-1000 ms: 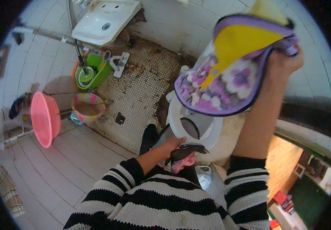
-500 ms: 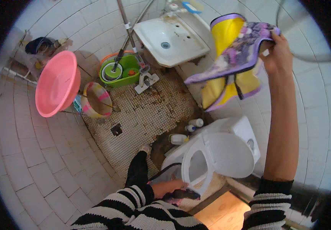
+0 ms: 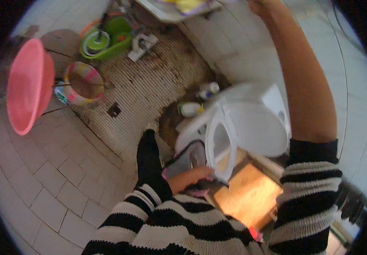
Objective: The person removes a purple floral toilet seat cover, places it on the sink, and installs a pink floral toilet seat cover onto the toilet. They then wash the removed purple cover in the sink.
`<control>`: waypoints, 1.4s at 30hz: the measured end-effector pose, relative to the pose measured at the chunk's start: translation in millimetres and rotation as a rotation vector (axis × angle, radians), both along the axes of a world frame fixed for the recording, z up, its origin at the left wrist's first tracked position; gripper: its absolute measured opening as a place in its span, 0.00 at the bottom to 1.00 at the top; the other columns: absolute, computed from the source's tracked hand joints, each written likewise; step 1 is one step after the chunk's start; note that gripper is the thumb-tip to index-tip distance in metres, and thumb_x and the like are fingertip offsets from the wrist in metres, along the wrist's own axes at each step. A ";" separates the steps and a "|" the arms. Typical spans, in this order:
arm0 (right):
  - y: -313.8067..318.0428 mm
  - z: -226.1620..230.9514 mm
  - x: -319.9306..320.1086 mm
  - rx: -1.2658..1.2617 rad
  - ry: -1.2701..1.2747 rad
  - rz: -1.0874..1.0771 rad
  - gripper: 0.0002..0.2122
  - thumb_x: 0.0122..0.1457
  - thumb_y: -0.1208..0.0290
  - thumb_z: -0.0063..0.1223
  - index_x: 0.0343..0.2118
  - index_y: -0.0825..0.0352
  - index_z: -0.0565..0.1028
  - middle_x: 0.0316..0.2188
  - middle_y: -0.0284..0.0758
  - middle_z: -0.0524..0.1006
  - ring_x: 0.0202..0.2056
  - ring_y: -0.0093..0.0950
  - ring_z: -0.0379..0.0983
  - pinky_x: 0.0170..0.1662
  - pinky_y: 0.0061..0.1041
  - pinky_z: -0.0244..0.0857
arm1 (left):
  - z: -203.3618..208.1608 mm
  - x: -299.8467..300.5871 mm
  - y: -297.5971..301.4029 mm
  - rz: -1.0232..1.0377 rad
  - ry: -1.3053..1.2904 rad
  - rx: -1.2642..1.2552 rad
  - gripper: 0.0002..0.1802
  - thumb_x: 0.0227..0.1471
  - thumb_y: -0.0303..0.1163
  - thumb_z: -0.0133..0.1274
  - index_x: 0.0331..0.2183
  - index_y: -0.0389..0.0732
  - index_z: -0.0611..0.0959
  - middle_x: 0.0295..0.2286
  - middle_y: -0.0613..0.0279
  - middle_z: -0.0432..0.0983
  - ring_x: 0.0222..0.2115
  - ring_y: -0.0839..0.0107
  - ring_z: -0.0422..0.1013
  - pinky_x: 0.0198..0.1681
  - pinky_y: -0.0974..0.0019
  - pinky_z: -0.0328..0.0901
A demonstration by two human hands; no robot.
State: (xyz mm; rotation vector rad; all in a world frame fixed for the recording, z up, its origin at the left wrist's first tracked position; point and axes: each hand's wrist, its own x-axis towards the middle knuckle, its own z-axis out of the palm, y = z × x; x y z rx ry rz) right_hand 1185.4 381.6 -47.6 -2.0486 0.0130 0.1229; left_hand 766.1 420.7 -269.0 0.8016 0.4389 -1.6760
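Observation:
My left hand (image 3: 200, 172) is low in front of my body, closed around a grey fabric piece (image 3: 179, 166) with black edging and some pink trim. That piece hangs beside the toilet seat (image 3: 209, 146). My right arm stretches up to the top edge of the picture, where my right hand (image 3: 261, 6) is mostly cut off and its fingers cannot be made out. Left of it, a yellow fabric piece (image 3: 190, 5) with purple edging shows in part over the white sink (image 3: 160, 12). Whether my right hand still grips it is hidden.
The toilet's raised lid (image 3: 262, 127) stands to the right. Bottles (image 3: 190, 109) lie by its base. Farther left are a green mop bucket (image 3: 117, 44), a white mop head (image 3: 142, 46), a pink basin (image 3: 28, 87) and a striped bucket (image 3: 83, 83). A wooden board (image 3: 249, 195) lies at lower right.
My right hand has moved up and left with the yellow fabric piece, from beside the wall toward the sink. The view has tilted down. My left hand keeps its hold on the grey fabric piece.

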 end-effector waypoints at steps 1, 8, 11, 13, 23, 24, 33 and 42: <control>-18.4 -16.6 -16.4 -0.133 -0.077 0.037 0.23 0.52 0.67 0.51 0.51 0.67 0.62 0.46 0.43 0.66 0.47 0.34 0.62 0.49 0.31 0.57 | 17.4 10.1 -6.2 -0.015 0.011 -0.022 0.23 0.50 0.42 0.49 0.42 0.34 0.74 0.39 0.56 0.71 0.37 0.65 0.68 0.40 0.64 0.64; -141.4 -128.6 -260.2 -0.288 0.056 0.042 0.11 0.53 0.70 0.49 0.40 0.65 0.73 0.38 0.41 0.72 0.41 0.37 0.70 0.44 0.31 0.63 | -66.4 -38.0 -29.1 -0.050 -0.087 0.050 0.23 0.52 0.44 0.48 0.42 0.33 0.75 0.42 0.57 0.70 0.42 0.68 0.65 0.44 0.67 0.60; -210.7 -185.7 -409.5 -0.513 0.145 -0.271 0.13 0.52 0.73 0.49 0.42 0.69 0.70 0.40 0.43 0.71 0.44 0.34 0.68 0.47 0.30 0.61 | -65.9 -38.6 -38.4 -0.058 -0.057 0.064 0.24 0.52 0.44 0.47 0.42 0.34 0.74 0.43 0.58 0.69 0.43 0.68 0.64 0.46 0.67 0.58; -255.4 -241.1 -532.6 -0.476 0.298 -0.536 0.18 0.53 0.71 0.49 0.48 0.67 0.65 0.46 0.43 0.67 0.48 0.39 0.64 0.50 0.35 0.58 | -55.3 -36.2 -47.4 -0.052 -0.110 -0.010 0.24 0.52 0.45 0.46 0.43 0.35 0.74 0.43 0.58 0.69 0.43 0.69 0.64 0.46 0.66 0.58; -175.7 -270.1 -584.8 1.356 0.532 -1.168 0.30 0.55 0.39 0.32 0.57 0.53 0.55 0.58 0.29 0.54 0.56 0.35 0.51 0.50 0.51 0.50 | 45.9 3.2 -53.9 -0.076 -0.273 0.127 0.21 0.54 0.43 0.43 0.44 0.37 0.72 0.38 0.58 0.73 0.33 0.70 0.71 0.37 0.68 0.67; -172.8 -277.3 -588.6 1.332 0.521 -1.230 0.31 0.55 0.39 0.32 0.57 0.53 0.55 0.58 0.29 0.54 0.56 0.35 0.51 0.50 0.51 0.49 | 48.9 2.3 -57.1 -0.072 -0.292 0.141 0.20 0.55 0.41 0.43 0.44 0.37 0.72 0.38 0.57 0.73 0.33 0.69 0.72 0.37 0.67 0.68; -154.4 -322.2 -633.0 0.977 0.791 -1.230 0.25 0.58 0.47 0.35 0.54 0.57 0.58 0.56 0.36 0.56 0.55 0.37 0.53 0.51 0.50 0.51 | 38.9 -9.5 -69.7 -0.023 -0.275 0.208 0.20 0.54 0.42 0.46 0.42 0.36 0.74 0.38 0.54 0.75 0.35 0.67 0.73 0.40 0.65 0.68; -110.9 -370.0 -626.5 1.778 0.448 -1.426 0.12 0.55 0.77 0.42 0.43 0.69 0.66 0.33 0.37 0.72 0.36 0.33 0.70 0.41 0.37 0.67 | -18.1 -13.9 -57.5 0.014 0.035 0.303 0.21 0.53 0.44 0.47 0.43 0.38 0.74 0.40 0.57 0.73 0.38 0.67 0.71 0.43 0.66 0.67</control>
